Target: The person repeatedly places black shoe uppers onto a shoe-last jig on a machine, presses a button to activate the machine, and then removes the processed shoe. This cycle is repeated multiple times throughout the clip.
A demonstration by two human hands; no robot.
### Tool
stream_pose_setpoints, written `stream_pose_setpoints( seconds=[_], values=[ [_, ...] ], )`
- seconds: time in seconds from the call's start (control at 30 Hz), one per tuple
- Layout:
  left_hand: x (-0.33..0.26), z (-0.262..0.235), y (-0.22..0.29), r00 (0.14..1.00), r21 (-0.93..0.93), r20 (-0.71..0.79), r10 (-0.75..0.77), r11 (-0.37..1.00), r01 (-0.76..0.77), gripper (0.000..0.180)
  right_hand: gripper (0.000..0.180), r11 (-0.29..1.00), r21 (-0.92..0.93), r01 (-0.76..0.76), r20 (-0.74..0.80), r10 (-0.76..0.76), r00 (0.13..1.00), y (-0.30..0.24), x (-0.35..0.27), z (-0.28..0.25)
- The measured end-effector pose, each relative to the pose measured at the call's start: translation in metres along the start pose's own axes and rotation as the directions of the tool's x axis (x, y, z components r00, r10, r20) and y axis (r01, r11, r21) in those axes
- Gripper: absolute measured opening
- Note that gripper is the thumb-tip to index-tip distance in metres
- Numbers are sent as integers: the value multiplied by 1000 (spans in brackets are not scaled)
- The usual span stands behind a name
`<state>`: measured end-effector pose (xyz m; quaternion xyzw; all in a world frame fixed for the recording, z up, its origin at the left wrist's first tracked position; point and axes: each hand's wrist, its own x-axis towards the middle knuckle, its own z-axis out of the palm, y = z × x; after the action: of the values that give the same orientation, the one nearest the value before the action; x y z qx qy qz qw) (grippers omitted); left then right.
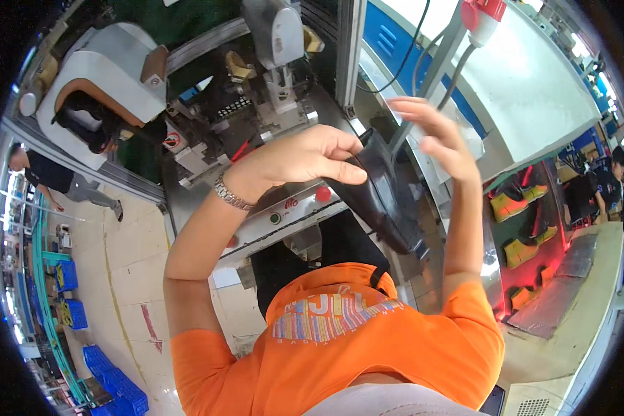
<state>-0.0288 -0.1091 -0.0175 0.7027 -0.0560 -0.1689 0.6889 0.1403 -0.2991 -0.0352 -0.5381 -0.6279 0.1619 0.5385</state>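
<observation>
A black leather shoe upper [383, 197] hangs tilted in front of my body, its narrow end pointing down toward the right. My left hand [320, 158], with a metal watch band at the wrist, pinches its upper left edge between thumb and fingers. Off to the upper right of the shoe upper, my right hand [442, 142] is raised with fingers stretched and thumb apart. It is slightly blurred and holds nothing. Beneath my left hand lies a machine front panel [295, 211] with a red button [323, 193] and a green button [276, 218].
A machine head [277, 35] with clamps stands ahead; a padded white unit [111, 76] is at left. On the right, yellow shoe lasts [509, 206] sit in a red-lit bay beside a pale cabinet [534, 83]. Blue crates [114, 381] and a person [66, 179] are far left.
</observation>
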Motion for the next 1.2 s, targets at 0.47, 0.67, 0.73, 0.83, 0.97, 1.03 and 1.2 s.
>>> stream_pose_setpoints(
  seconds=[0.47,0.67,0.73,0.83,0.97,1.03,1.2],
  values=[
    [-90,-42,84,745,523,-516,423,844,-117,12,20,802,587,-109,80,76,994,-27,119,1],
    [-33,-121,63,284,356,-792,541,786,-505,16,12,748,663,28,-259,194,946,0,212,16],
    [-19,-134,58,257,311,-810,527,757,-574,17,12,674,739,25,-234,221,947,21,227,12],
    [-10,-139,49,199,282,-846,494,732,-620,18,11,623,782,-3,-235,299,925,26,229,20],
    [-9,-127,22,161,339,-890,426,856,-391,25,18,658,748,-85,-215,362,907,55,206,30],
    [-10,-104,10,118,339,-918,377,906,-254,29,28,520,827,-213,-45,438,898,58,175,41],
    [-15,-67,-52,427,100,-886,179,974,-202,45,57,211,939,-272,253,110,961,115,81,105]
  ],
)
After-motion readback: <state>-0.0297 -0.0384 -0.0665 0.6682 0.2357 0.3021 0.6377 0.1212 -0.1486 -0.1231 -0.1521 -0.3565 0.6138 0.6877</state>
